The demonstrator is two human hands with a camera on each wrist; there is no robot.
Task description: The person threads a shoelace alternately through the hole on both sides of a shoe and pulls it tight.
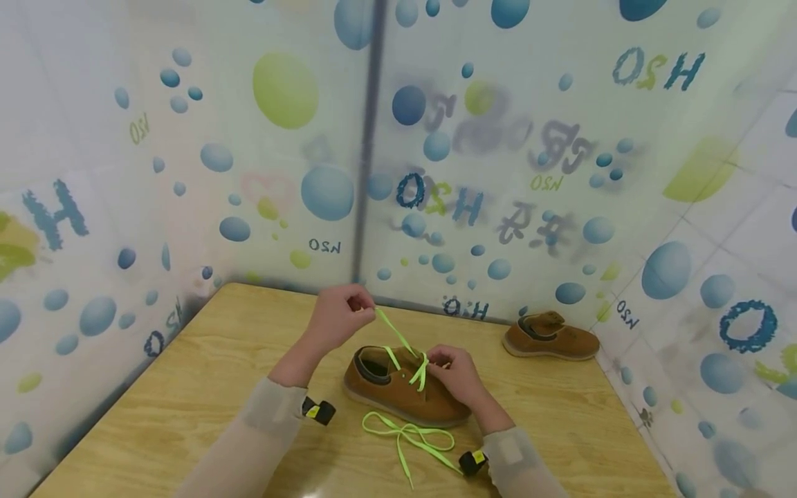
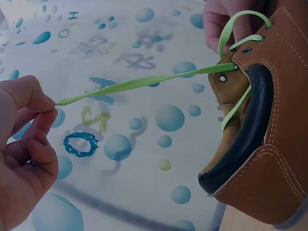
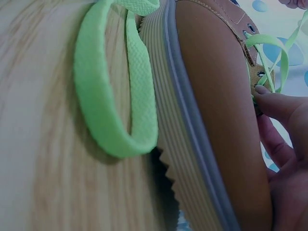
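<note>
A brown shoe (image 1: 405, 387) stands on the table, toe to the right, with a bright green shoelace (image 1: 395, 330) partly threaded through its eyelets. My left hand (image 1: 339, 315) is raised above the shoe's heel end and pinches the lace end between thumb and fingertips. From there the lace (image 2: 139, 83) runs taut to an eyelet near the collar. My right hand (image 1: 457, 373) grips the shoe at its tongue, the thumb (image 3: 272, 102) beside a lower eyelet and the fingers partly hidden behind. A loose lace loop (image 3: 269, 41) stands up from the eyelets.
Another green lace (image 1: 407, 432) lies looped on the wooden table (image 1: 218, 387) in front of the shoe. A second brown shoe (image 1: 551, 339), with no lace seen in it, stands at the back right corner. Patterned walls (image 1: 280, 173) rise behind and beside the table.
</note>
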